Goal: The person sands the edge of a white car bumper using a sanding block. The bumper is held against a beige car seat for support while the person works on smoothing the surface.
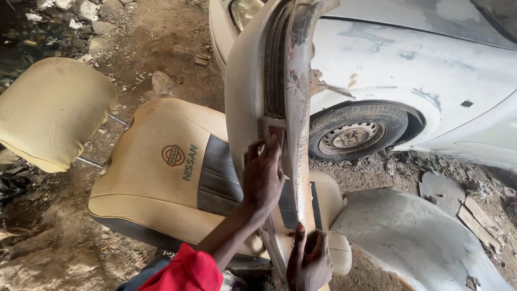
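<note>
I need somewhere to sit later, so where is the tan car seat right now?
In the head view, the tan car seat lies on the dirt ground at lower left-centre, behind the upright bumper panel under the left hand, its headrest at far left.

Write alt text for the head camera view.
Two bare hands work on a detached cream car bumper: the left hand presses its face, the right hand grips its lower edge. Behind lie a tan car seat and a sanded car.

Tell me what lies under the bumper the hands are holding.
Under the bumper lies a tan car seat with grey panels, on dirt ground. The bumper and left hand cover its middle; right hand grips lower.
</note>
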